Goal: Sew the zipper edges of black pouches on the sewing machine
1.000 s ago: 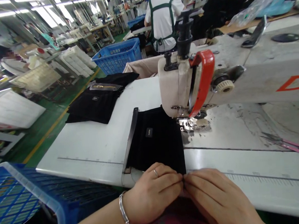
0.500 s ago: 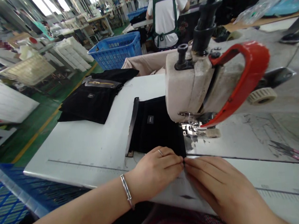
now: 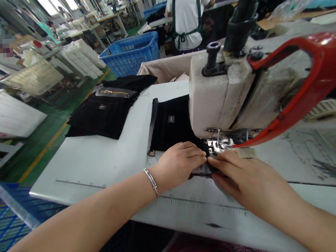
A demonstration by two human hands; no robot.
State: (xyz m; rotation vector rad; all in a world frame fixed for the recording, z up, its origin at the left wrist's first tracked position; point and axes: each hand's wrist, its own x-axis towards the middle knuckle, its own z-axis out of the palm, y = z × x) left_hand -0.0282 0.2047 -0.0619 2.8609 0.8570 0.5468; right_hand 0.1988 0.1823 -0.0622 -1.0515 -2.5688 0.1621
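Head view: I've got the sewing machine (image 3: 220,95), black labelled fabric panel (image 3: 168,131) flat at its left, fed farther in than a second ago. Left hand (image 3: 179,163) pinches its near end; right hand (image 3: 250,172) alongside, grip I can't tell. Little seems left before the presser foot (image 3: 215,145).

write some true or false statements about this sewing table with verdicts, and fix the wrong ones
1. The left hand touches the black fabric panel with a small label. True.
2. The silver metal bangle is on the right wrist. False: it is on the left wrist.
3. A black fabric stack with a gold zipper lies on the smooth white tabletop. True.
4. The right hand holds the pink-handled metal scissors. False: they lie apart from that hand.
5. The curved lever on the pale metal sewing machine is blue. False: it is red.
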